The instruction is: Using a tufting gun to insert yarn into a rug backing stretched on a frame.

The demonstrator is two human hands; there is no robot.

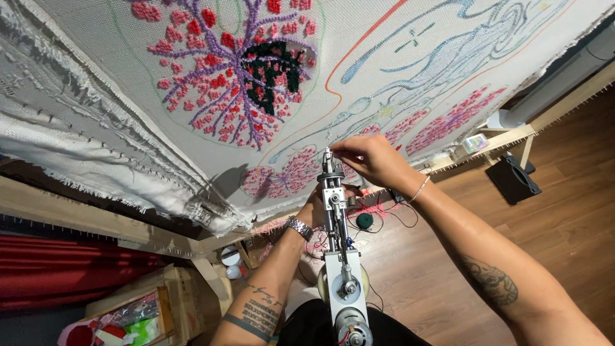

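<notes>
White tufting cloth [397, 57] with pink-purple branch pattern, stretched on wooden frame [96, 214]. Silver metal tufting gun [339, 256] points at it. Left hand [315, 210] grips gun body; right hand [368, 159] pinches at needle tip. Looks like threading yarn; needs fine fingertip work.

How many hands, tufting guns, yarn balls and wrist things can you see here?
Hands: 2, the left hand under the tufting gun and the right hand at its tip
Tufting guns: 1
Dark green yarn balls: 1
Wrist things: 2, a watch and a bracelet
Total: 6
</notes>
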